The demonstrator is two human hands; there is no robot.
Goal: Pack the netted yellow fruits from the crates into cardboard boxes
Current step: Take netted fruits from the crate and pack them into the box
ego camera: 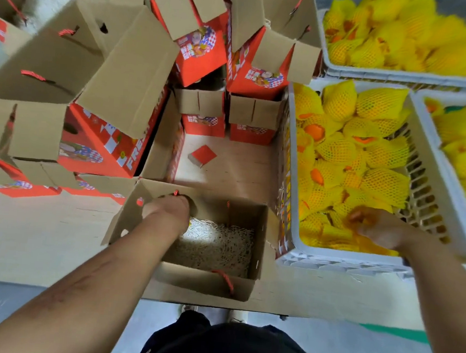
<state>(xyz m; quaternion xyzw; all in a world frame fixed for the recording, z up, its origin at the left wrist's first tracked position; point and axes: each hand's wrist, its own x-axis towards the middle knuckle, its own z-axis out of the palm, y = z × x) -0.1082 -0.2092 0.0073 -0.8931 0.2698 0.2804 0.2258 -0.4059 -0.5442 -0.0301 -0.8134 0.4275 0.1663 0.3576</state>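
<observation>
**Netted yellow fruits in the crates, one open box in front of me**

Netted yellow fruits [351, 158], each wrapped in a yellow foam mesh sleeve with orange skin showing at some open ends, fill the white slatted plastic crate [331, 259] just to the right of my working box. Two more white crates of the same fruit sit beyond it, one behind [404, 76] and one at the far right edge [429, 109].

My right hand [374, 225] is down in the near corner of the closest crate, on top of the fruit. It is blurred, and its fingers look bent among the sleeves, but I cannot tell whether they have hold of one.

My left hand [166, 212] reaches into the open brown cardboard box [203, 282] directly in front of me, at its far left corner. Its fingers curl downward, and I cannot tell whether they hold anything. The box floor is lined with pale shredded paper filling [220, 245], and a red cord handle [227, 281] hangs over its near wall.

Behind and to the left, red printed cardboard boxes [202, 58] with their brown flaps open stand stacked and leaning together. A small red square of card [203, 155] lies on the light tabletop [37, 243] between them and my box.
</observation>
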